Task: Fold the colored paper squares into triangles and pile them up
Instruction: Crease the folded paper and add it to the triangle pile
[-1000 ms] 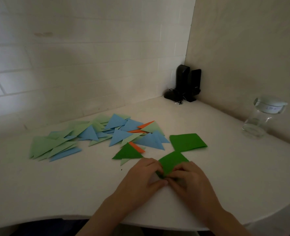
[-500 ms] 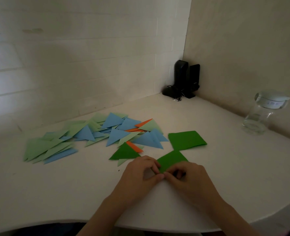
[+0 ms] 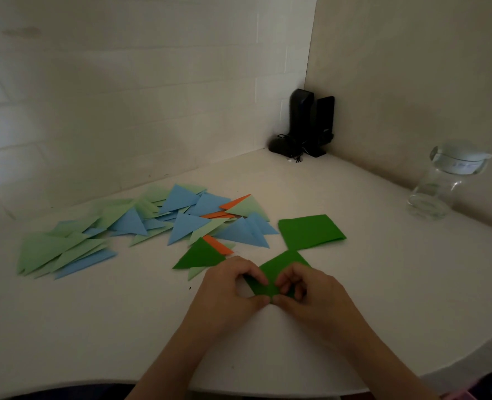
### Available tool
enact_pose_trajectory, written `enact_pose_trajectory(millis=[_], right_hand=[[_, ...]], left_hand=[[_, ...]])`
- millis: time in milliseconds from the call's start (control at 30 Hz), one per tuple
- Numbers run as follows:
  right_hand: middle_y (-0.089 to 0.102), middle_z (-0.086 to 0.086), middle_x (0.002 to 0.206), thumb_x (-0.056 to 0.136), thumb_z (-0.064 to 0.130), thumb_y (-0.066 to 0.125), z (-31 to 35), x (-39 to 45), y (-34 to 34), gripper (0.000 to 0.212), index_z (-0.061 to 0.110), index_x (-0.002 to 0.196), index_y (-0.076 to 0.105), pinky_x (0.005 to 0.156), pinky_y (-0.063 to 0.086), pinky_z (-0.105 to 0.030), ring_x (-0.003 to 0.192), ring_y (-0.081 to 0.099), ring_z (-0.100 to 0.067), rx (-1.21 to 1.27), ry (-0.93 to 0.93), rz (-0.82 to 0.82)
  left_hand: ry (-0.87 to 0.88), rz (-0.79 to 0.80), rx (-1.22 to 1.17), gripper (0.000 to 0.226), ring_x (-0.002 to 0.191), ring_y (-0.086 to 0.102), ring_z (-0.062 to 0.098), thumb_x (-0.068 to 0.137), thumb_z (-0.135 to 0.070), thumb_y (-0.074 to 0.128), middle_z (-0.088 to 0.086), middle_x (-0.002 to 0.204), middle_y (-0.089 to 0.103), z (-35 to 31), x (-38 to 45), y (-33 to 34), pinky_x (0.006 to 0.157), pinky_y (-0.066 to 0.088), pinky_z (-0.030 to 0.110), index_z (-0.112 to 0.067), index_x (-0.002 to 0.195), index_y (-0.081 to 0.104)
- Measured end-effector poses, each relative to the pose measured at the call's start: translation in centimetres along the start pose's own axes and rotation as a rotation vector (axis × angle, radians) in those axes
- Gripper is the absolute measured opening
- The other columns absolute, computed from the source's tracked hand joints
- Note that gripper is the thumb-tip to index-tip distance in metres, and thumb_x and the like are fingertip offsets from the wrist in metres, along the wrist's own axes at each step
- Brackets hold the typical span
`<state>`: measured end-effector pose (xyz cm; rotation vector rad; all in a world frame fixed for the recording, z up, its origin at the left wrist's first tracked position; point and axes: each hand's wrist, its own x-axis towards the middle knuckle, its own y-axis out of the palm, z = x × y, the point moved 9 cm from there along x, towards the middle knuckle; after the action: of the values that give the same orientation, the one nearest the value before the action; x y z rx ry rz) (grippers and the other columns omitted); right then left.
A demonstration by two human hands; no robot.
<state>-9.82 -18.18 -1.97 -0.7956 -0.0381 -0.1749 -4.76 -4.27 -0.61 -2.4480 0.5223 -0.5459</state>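
A dark green paper square (image 3: 279,269) lies on the white table near its front edge. My left hand (image 3: 230,287) pinches the paper's near corner with thumb and forefinger. My right hand (image 3: 305,293) pinches the same corner from the right, fingers curled. A small stack of dark green squares (image 3: 311,230) lies just behind. A folded dark green triangle (image 3: 200,255) lies to the left of my hands. Behind it spreads a loose pile of folded triangles (image 3: 152,223) in blue, light green and orange.
A clear glass jar (image 3: 444,183) with a lid stands at the right by the wall. Black speakers (image 3: 311,122) with cables stand in the far corner. The table (image 3: 94,327) has a curved front edge close to my forearms.
Both hands have lifted their fingers from flat on the paper to a pinch at its near corner. More of the green paper shows between my hands.
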Motion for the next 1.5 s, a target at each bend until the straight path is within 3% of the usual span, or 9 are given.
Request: enact_pose_trajectory(millis=[233, 533, 633, 733, 867, 1033, 1233, 1400, 1500], right_hand=[[0.064, 0.014, 0.079, 0.076, 0.012, 0.071, -0.1, -0.1, -0.2, 0.026, 0.035, 0.083, 0.061, 0.064, 0.041, -0.009, 0.067, 0.054, 0.001, 0.085, -0.03, 0.088], [0.046, 0.011, 0.082, 0.082, 0.042, 0.065, 1.1, 0.1, 1.1, 0.015, 0.028, 0.087, 0.063, 0.059, 0.031, -0.014, 0.068, 0.041, -0.001, -0.188, -0.088, 0.082], [0.041, 0.012, 0.078, 0.089, 0.033, 0.059, 1.6, 0.2, 0.9, 0.011, 0.029, 0.08, 0.056, 0.061, 0.033, -0.012, 0.065, 0.039, 0.001, -0.171, -0.133, 0.142], [0.043, 0.013, 0.077, 0.092, 0.025, 0.057, 2.1, 0.1, 0.0, 0.023, 0.036, 0.074, 0.046, 0.064, 0.034, -0.01, 0.065, 0.043, 0.001, -0.118, -0.19, 0.154], [0.049, 0.011, 0.078, 0.091, 0.031, 0.056, 2.1, 0.2, -0.9, 0.012, 0.028, 0.08, 0.052, 0.064, 0.035, -0.011, 0.069, 0.047, 0.004, -0.071, -0.246, 0.112], [0.06, 0.004, 0.085, 0.081, 0.033, 0.06, 1.6, -0.4, -1.5, 0.018, 0.016, 0.085, 0.065, 0.071, 0.04, -0.012, 0.079, 0.054, -0.004, -0.116, -0.309, 0.044], [0.06, 0.014, 0.094, 0.076, 0.057, 0.056, 1.2, -1.7, -1.8, 0.038, 0.024, 0.083, 0.071, 0.073, 0.038, -0.005, 0.088, 0.056, 0.002, -0.073, -0.321, 0.023], [0.057, 0.018, 0.088, 0.074, 0.055, 0.057, 0.5, -1.6, -1.4, 0.031, 0.026, 0.073, 0.067, 0.075, 0.042, -0.014, 0.083, 0.056, 0.002, -0.094, -0.261, -0.094], [0.055, 0.017, 0.083, 0.074, 0.054, 0.056, 0.5, -1.4, -1.5, 0.03, 0.025, 0.066, 0.064, 0.07, 0.042, -0.013, 0.078, 0.056, 0.001, -0.087, -0.237, -0.161]], left_hand=[[-0.102, 0.086, 0.02, 0.027, 0.098, 0.046, -0.013, 0.07, -0.02, 0.08, -0.023, 0.096, 0.061, 1.1, -0.1, 0.0, 0.078, 0.029, -0.004, -0.037, 0.087, 0.068], [0.042, 0.255, -0.014, 0.045, 0.11, 0.048, -0.009, 0.075, -0.016, 0.073, -0.024, 0.113, 0.056, 0.1, -0.9, 0.3, 0.088, 0.033, 0.001, -0.035, 0.114, 0.06], [0.161, 0.224, 0.029, 0.044, 0.114, 0.048, -0.003, 0.074, -0.019, 0.068, -0.02, 0.119, 0.055, -0.7, -1.7, 0.6, 0.096, 0.032, 0.006, -0.031, 0.116, 0.058], [0.227, 0.148, 0.108, 0.034, 0.109, 0.051, -0.002, 0.078, -0.026, 0.059, -0.014, 0.115, 0.059, -0.9, -2.0, 0.7, 0.095, 0.036, 0.012, -0.028, 0.112, 0.06], [0.311, 0.047, 0.287, 0.022, 0.094, 0.053, 0.004, 0.085, -0.026, 0.05, -0.008, 0.099, 0.064, -1.9, -1.9, 0.6, 0.085, 0.038, 0.014, -0.022, 0.097, 0.067], [0.329, -0.005, 0.386, 0.023, 0.085, 0.052, 0.009, 0.089, -0.032, 0.045, -0.007, 0.091, 0.06, -2.3, -2.3, 0.7, 0.072, 0.043, 0.025, -0.02, 0.088, 0.066], [0.253, -0.084, 0.322, 0.017, 0.082, 0.048, 0.005, 0.082, -0.035, 0.058, -0.007, 0.086, 0.057, -1.9, -2.2, 0.2, 0.069, 0.042, 0.02, -0.019, 0.083, 0.063], [0.089, -0.147, 0.346, 0.026, 0.09, 0.044, 0.011, 0.074, -0.043, 0.074, -0.009, 0.092, 0.053, 0.0, -1.7, -0.6, 0.078, 0.038, 0.031, -0.019, 0.083, 0.067], [0.016, -0.129, 0.402, 0.032, 0.098, 0.037, 0.011, 0.076, -0.051, 0.068, -0.01, 0.099, 0.045, 0.4, -1.6, -0.6, 0.082, 0.029, 0.027, -0.021, 0.088, 0.067]])
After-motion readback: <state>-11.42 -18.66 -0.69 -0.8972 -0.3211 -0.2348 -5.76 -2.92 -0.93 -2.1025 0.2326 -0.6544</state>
